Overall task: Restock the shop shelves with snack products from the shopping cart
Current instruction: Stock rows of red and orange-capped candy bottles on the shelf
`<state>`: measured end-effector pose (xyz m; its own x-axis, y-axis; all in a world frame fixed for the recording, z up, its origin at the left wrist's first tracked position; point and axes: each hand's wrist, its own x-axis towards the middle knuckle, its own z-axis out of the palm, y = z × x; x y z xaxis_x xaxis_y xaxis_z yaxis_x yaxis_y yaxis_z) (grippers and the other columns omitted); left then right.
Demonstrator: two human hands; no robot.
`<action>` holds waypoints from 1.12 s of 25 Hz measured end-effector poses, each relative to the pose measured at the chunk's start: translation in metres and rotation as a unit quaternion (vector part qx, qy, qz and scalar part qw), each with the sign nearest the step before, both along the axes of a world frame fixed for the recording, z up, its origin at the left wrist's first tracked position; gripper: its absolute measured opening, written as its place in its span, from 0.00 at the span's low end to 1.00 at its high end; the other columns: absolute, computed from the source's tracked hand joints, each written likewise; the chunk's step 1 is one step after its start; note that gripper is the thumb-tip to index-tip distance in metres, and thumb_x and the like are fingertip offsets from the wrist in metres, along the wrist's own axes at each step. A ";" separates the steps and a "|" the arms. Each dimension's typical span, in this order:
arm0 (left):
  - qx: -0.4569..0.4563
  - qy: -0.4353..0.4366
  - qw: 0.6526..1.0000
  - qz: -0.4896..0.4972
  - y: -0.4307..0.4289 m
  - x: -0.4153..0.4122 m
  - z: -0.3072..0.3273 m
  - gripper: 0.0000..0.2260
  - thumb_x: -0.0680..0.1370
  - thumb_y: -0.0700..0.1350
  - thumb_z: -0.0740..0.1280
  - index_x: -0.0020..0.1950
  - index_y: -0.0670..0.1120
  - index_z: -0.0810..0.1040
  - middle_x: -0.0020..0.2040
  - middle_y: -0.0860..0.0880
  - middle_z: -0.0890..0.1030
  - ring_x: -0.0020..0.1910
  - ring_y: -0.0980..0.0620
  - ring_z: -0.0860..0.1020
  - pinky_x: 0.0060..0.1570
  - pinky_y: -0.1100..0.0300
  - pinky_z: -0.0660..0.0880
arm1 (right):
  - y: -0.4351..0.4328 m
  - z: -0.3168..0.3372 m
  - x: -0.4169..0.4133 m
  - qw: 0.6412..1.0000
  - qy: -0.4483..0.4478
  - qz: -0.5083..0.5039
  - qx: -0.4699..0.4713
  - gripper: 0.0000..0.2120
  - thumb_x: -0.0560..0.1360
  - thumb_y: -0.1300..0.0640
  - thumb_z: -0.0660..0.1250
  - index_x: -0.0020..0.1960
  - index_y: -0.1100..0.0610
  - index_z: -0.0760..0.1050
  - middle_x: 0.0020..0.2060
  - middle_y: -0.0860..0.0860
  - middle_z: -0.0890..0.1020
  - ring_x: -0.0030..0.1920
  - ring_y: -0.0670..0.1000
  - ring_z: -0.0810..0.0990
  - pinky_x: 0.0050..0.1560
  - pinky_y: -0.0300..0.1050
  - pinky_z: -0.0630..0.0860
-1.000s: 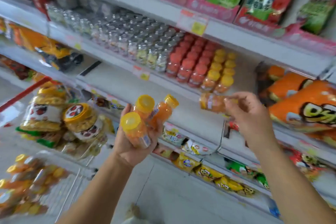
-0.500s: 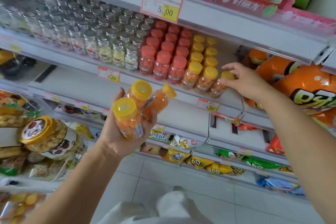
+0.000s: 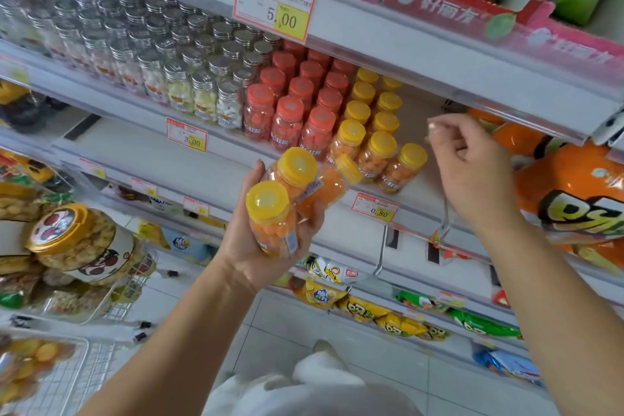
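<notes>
My left hand (image 3: 256, 240) grips three yellow-capped bottles of orange candy (image 3: 273, 216) in front of the shelf. On the shelf (image 3: 418, 189) stand rows of the same yellow-capped bottles; the front right one (image 3: 403, 167) stands alone at the edge. My right hand (image 3: 472, 169) hovers just right of that bottle, fingers loosely curled, holding nothing.
Red-capped bottles (image 3: 287, 115) and silver-capped jars (image 3: 175, 64) fill the shelf to the left. Orange snack bags (image 3: 574, 199) sit to the right. The shopping cart (image 3: 101, 297) at lower left holds a large jar (image 3: 81, 243) and more snacks. Price tags line the shelf rails.
My right hand set its bottle down at the front right of the yellow row and has drawn back from it, empty. My left hand still holds its three bottles.
</notes>
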<state>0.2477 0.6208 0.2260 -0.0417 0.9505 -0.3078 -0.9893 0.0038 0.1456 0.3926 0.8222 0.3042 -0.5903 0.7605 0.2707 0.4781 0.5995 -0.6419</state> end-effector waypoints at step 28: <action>0.030 0.015 0.999 -0.006 0.001 0.005 0.018 0.30 0.65 0.61 0.73 0.63 0.48 0.81 0.72 0.47 0.73 0.52 0.47 0.83 0.31 0.63 0.80 | -0.023 -0.001 0.004 0.976 0.150 -0.030 -0.156 0.14 0.74 0.54 0.72 0.56 0.45 0.75 0.54 0.45 0.82 0.55 0.48 0.82 0.58 0.51 0.78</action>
